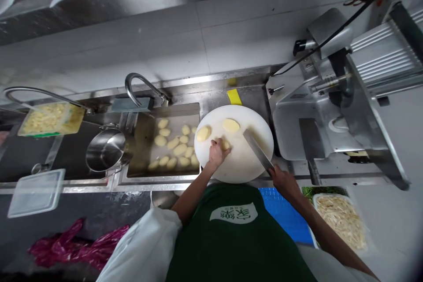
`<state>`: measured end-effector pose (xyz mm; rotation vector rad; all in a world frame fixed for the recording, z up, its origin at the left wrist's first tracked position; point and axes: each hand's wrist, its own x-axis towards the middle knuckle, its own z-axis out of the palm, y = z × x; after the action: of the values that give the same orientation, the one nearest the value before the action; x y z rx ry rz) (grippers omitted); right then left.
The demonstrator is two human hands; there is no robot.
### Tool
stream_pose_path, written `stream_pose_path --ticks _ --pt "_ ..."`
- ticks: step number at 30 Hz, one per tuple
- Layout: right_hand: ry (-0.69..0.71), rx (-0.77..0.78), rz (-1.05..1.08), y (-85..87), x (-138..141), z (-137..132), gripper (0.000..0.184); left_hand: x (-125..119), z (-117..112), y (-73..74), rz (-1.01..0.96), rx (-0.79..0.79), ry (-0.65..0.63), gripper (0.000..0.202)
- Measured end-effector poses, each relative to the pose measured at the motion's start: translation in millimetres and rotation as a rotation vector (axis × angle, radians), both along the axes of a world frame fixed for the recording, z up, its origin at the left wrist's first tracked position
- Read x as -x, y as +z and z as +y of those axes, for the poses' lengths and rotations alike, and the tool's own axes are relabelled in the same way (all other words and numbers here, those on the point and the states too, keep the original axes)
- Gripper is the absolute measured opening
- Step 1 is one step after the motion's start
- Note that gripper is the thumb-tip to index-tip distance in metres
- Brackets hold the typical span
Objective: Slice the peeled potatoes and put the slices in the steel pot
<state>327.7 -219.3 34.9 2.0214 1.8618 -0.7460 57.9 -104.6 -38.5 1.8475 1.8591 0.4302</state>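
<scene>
Board (246, 168) holds three potatoes (231, 125); left hand (216, 153) clamped on nearest potato (226, 144); right hand (284, 181) clamped on one knife (257, 151).

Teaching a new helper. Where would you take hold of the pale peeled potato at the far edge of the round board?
Pinch the pale peeled potato across its narrower width, coming from above: it lies flat, long side left-right, on the white round cutting board, clear of the steel cleaver.

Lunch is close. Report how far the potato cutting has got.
Done: a tub of cut pieces at far left. In hand: left hand steadies a potato on the board, right hand grips the cleaver. Left: two whole potatoes on the board, more potatoes in the sink.
</scene>
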Motion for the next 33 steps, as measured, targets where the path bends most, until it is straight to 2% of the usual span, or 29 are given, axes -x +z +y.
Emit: stream_pose_path --ticks 3,5,9,13,19,23,29,33 --pt "0.019 0.029 0.056 -2.3 10.8 -7.8 0.034 -6.1 -15.9 -1.1 -0.160 0.066 0.069 0.044" --pt "0.037 0.037 0.089 -3.5 19.2 -10.7 0.031 -6.4 -25.7 -2.4 -0.242 0.041 0.071 0.040" --pt "0.098 0.019 0.107 -3.7 28.1 -11.1 0.027 -2.4 -36.6 -4.7 -0.282 -0.143 -0.095 0.026" --pt "0.177 0.013 0.083 -2.8 24.6 -6.8 0.028 -2.4 -37.2 -5.7 -0.221 -0.263 -0.210 0.019" --pt "0.312 -0.046 0.051 8.0 15.6 -4.3 0.029 -9.6 -36.3 -7.2 -0.169 -0.244 -0.264 0.022" --pt "0.357 -0.028 0.065 15.8 14.8 -1.6 0.029 -11.1 -38.0 -8.0 -0.187 -0.234 -0.256 0.025" --pt "0.355 0.065 0.113 4.2 30.5 15.3 0.026 -8.5 -38.7 -9.5 -0.264 -0.215 -0.240 0.025" --pt "0.384 0.044 0.123 0.6 41.6 26.2 0.021 -8.8 -37.8 -11.1 -0.291 -0.245 -0.229 0.024"
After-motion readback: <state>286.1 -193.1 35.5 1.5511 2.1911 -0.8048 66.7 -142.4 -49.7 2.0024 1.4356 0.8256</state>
